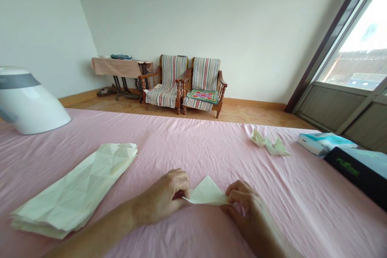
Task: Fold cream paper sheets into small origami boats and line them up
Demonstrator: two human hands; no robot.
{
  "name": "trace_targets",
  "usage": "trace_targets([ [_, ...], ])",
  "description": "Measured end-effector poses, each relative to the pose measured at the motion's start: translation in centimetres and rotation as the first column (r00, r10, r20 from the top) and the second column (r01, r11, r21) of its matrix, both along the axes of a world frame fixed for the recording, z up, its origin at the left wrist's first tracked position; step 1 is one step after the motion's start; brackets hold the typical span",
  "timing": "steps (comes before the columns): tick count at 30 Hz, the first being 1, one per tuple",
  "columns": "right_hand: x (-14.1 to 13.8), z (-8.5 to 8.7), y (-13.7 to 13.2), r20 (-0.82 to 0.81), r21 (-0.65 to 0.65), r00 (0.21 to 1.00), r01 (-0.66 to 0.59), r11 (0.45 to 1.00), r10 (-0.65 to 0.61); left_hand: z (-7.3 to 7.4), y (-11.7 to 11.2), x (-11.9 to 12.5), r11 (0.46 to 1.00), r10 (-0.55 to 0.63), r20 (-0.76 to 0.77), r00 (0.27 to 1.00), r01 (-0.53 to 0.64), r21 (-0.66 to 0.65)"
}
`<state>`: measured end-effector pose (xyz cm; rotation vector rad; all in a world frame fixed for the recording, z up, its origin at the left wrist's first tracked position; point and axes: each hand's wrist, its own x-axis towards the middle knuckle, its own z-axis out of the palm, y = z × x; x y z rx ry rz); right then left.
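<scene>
A small piece of pale green paper, folded to a triangle with its point away from me, is held between my two hands just above the pink cloth. My left hand pinches its left corner between thumb and fingers. At the right corner, my right hand grips the paper in the same way. A stack of creased pale green paper lies to the left, beyond my left forearm. Two small folded paper shapes rest on the cloth at the far right.
A pink cloth covers the table. A white kettle-like jug stands at the left. A blue and white packet and a black box lie at the right edge. Beyond are two wooden armchairs and a cloth-covered stand.
</scene>
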<state>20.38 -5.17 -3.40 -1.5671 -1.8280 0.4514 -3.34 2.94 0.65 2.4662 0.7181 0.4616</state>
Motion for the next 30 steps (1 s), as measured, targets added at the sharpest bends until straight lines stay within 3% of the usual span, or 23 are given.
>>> trace_targets([
  [9, 0.6, 0.4, 0.4, -0.058, -0.084, 0.994, 0.089, 0.992, -0.094, -0.6, 0.7, -0.3, 0.99, 0.122, -0.048, 0.991, -0.125, -0.06],
  [18, 1.0, -0.2, 0.7, 0.064, -0.055, 0.991, 0.121, 0.991, -0.118, -0.4, -0.3, 0.6, 0.974, 0.225, -0.087, 0.971, -0.227, -0.024],
  [30, 0.5, 0.7, 0.5, 0.185, -0.024, 0.976, 0.117, 0.993, -0.111, -0.7, -0.6, 1.1, 0.958, 0.288, -0.111, 0.951, -0.287, 0.027],
])
